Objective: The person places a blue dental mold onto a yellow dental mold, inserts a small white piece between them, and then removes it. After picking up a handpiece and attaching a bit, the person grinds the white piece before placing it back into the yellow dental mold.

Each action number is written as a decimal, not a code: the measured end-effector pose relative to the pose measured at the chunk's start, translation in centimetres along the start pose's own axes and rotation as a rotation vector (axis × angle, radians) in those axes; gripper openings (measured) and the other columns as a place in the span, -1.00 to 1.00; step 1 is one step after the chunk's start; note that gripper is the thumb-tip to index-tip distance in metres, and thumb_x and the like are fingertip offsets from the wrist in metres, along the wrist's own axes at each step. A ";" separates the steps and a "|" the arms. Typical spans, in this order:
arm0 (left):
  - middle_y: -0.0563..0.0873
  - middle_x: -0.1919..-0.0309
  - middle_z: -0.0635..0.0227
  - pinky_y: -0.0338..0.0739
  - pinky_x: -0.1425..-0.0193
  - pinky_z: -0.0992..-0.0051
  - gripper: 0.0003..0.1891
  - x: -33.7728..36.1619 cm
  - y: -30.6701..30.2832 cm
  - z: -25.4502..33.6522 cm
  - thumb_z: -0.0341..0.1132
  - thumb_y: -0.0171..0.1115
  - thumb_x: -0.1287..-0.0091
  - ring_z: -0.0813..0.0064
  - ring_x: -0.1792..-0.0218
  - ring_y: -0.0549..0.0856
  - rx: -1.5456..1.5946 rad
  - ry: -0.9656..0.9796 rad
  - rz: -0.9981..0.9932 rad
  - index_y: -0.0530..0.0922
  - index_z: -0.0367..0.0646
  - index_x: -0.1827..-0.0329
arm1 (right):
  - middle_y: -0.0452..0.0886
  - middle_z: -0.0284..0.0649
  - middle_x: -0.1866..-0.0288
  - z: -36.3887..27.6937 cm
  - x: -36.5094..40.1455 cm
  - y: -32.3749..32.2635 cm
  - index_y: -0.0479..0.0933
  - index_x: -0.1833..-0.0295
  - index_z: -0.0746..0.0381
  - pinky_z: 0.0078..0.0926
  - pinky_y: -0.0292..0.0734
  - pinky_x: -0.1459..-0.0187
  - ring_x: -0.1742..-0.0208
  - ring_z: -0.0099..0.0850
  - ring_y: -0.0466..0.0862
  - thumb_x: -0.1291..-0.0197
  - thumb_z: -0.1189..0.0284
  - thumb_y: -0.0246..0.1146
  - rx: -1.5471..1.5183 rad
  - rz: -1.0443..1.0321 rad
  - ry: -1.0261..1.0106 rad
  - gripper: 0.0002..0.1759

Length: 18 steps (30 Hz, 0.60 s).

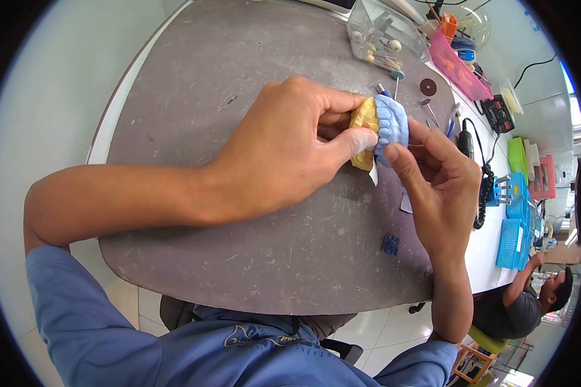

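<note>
Two dental models meet at their teeth above the grey table [239, 258]. My left hand [290, 138] grips the yellow dental model [365, 116], thumb across its front and fingers behind. Around the outer side of the light blue dental model [394, 122] my right hand [436, 171] is closed, with the thumb at its lower edge. A white slip of paper [374, 174] hangs just below the yellow model. Parts of both models are hidden by my fingers.
A clear plastic box [387, 39] with round tips stands at the back, beside a pink tray [458, 68]. A dark disc [428, 87], a handpiece [465, 138] and a blue block [390, 244] lie nearby. Another person [516, 309] sits at far right near blue baskets [512, 244].
</note>
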<state>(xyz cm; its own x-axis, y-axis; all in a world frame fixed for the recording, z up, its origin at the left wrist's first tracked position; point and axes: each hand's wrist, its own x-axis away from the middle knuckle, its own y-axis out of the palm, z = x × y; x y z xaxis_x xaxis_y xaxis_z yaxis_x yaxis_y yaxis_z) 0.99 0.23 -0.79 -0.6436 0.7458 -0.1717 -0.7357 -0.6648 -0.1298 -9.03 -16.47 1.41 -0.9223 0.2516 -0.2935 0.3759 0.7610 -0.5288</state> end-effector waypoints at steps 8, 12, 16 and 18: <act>0.73 0.06 0.22 0.59 -0.11 0.57 -0.63 0.3 0.2 0.3 -0.49 0.20 -0.37 0.59 0.08 0.69 0.034 -0.008 -0.002 0.51 -0.41 -0.22 | 0.64 -0.24 0.36 0.0 -0.2 -0.2 0.60 -0.09 0.41 -0.59 0.65 0.20 0.27 -0.53 0.70 -0.13 0.53 0.39 0.008 -0.028 -0.045 -0.61; 0.73 0.07 0.23 0.59 -0.11 0.58 -0.63 0.1 0.1 0.1 -0.48 0.20 -0.37 0.60 0.08 0.69 0.004 0.016 -0.008 0.51 -0.41 -0.22 | 0.64 -0.22 0.37 0.4 -0.2 -0.3 0.61 -0.07 0.41 -0.58 0.65 0.21 0.28 -0.52 0.71 -0.13 0.53 0.39 0.018 -0.045 -0.096 -0.62; 0.73 0.08 0.24 0.59 -0.10 0.57 -0.64 0.0 0.0 0.2 -0.48 0.19 -0.38 0.60 0.09 0.69 0.007 0.008 -0.011 0.51 -0.40 -0.22 | 0.65 -0.18 0.36 0.3 -0.2 0.0 0.61 -0.07 0.41 -0.58 0.65 0.24 0.28 -0.49 0.72 -0.12 0.54 0.39 0.066 0.002 -0.118 -0.63; 0.73 0.08 0.25 0.59 -0.08 0.56 -0.64 -0.1 0.0 0.1 -0.45 0.21 -0.37 0.60 0.08 0.68 0.022 -0.005 -0.014 0.52 -0.39 -0.20 | 0.66 -0.16 0.35 0.5 -0.2 0.0 0.61 -0.06 0.41 -0.57 0.65 0.25 0.28 -0.48 0.73 -0.12 0.53 0.39 0.096 0.008 -0.141 -0.63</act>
<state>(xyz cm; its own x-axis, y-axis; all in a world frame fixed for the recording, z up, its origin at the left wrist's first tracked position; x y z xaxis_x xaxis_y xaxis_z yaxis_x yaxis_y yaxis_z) 1.08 0.18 -0.71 -0.6342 0.7553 -0.1651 -0.7490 -0.6532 -0.1109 -8.80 -16.81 1.06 -0.8998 0.1663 -0.4035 0.3968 0.6965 -0.5978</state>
